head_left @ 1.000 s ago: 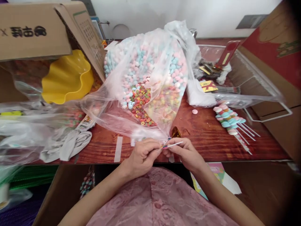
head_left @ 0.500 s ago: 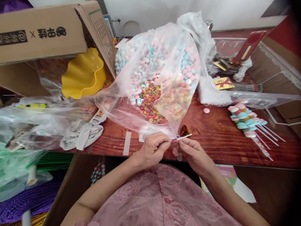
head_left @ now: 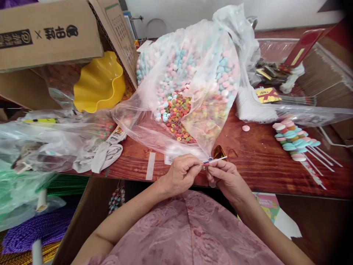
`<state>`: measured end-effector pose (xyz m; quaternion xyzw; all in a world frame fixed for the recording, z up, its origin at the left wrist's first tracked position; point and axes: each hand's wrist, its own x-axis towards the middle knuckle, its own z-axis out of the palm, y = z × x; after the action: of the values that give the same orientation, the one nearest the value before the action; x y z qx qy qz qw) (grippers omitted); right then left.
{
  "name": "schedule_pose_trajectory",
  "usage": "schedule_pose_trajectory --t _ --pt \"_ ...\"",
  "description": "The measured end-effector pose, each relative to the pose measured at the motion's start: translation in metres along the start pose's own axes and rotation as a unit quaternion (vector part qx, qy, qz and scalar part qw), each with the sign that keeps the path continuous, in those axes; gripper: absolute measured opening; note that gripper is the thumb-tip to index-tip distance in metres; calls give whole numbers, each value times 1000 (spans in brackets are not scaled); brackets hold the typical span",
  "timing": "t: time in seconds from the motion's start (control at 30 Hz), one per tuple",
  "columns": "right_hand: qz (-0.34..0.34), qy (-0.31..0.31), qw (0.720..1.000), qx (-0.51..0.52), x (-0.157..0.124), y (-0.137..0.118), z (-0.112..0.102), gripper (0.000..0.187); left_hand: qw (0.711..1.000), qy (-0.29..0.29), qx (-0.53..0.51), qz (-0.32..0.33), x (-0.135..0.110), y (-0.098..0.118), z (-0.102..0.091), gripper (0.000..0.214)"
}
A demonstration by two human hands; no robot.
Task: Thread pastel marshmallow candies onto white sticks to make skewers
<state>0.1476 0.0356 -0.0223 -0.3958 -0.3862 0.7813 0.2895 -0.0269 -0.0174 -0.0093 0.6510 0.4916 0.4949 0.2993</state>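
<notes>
My left hand (head_left: 182,172) and my right hand (head_left: 224,176) meet at the near edge of the wooden table (head_left: 256,162). Both pinch a thin white stick (head_left: 217,160) that points to the right, with a small coloured bit at the end near my left fingers. Just behind my hands lies a big clear plastic bag (head_left: 190,84) full of pastel candy discs and coloured ring candies (head_left: 178,117). A small gold wrapper (head_left: 219,151) lies right beside the stick.
Several finished candy sticks (head_left: 295,141) lie at the right, with a loose pink candy (head_left: 245,128) nearby. A yellow wavy bowl (head_left: 99,84) and a cardboard box (head_left: 49,33) stand at the back left. Crumpled plastic bags (head_left: 41,143) crowd the left; a clear tray (head_left: 303,110) sits at the right.
My head has turned left and slightly up, shifting the scene rightward. My hands stay together on the stick, and the stick's free end has shortened a little.
</notes>
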Motion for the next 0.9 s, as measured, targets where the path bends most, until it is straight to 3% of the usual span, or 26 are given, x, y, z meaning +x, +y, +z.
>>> schedule_pose_trajectory --t 0.07,0.13,0.23,0.27,0.4,0.47,0.77,0.83,0.9 --pt "-23 32 999 -12 -2 -2 -3 25 1000 5 2 -16 -1 -1 0 20" --pt "-96 97 990 -22 -7 -5 -5 20 999 9 3 -54 -1 -2 0 21" --pt "-279 202 930 -124 -18 -8 -3 9 991 14 -35 -132 0 -2 2 21" --pt "-332 193 902 -198 -21 -8 -1 13 985 14 -66 -157 0 -2 3 20" --pt "-455 40 764 -456 -15 -4 12 32 959 26 -182 -214 3 0 8 19" --pt "-472 24 735 -486 -7 0 15 36 955 28 -203 -216 2 0 8 16" --pt "-419 -51 791 -443 -3 4 7 38 939 22 -241 -246 -10 -4 5 27" --pt "-410 -37 811 -416 -7 8 6 43 937 24 -243 -250 -9 -3 6 30" --pt "-399 20 842 -362 -11 15 7 46 942 37 -229 -243 -7 0 5 30"
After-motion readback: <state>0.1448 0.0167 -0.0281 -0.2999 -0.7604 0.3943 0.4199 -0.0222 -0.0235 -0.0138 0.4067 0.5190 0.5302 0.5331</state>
